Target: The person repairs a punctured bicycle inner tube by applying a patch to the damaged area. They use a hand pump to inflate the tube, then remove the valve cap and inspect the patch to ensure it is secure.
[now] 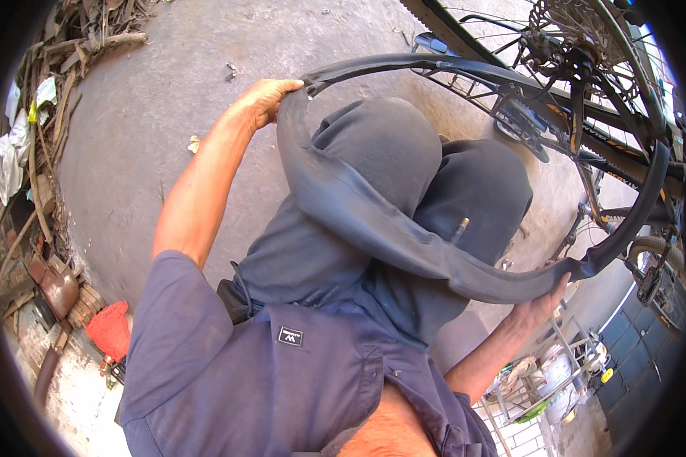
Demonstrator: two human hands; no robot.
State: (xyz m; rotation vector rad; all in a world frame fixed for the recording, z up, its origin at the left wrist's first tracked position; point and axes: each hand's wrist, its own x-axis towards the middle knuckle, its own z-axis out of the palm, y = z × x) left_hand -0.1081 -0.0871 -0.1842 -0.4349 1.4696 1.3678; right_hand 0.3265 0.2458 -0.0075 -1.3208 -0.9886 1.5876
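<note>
A black bicycle inner tube [362, 217] makes a wide loop over my bent knees, its near side slack and partly flattened. A short valve stem [461, 228] sticks up from it between the knees. At the loop's left end, my left hand [265, 101] pinches the tube where it is folded. My right hand [543, 298] grips the lower right part, its fingers mostly hidden behind the rubber. On the far right, the loop passes in front of an overturned bicycle's wheel [568, 65], with brake disc and sprockets showing.
A pedal [522, 128] juts from the bicycle near my right knee. Firewood and branches [68, 68] line the left edge, with a red container [109, 331] below them. A metal rack [545, 373] with household items stands at the lower right, and another bicycle wheel [659, 266] is above it.
</note>
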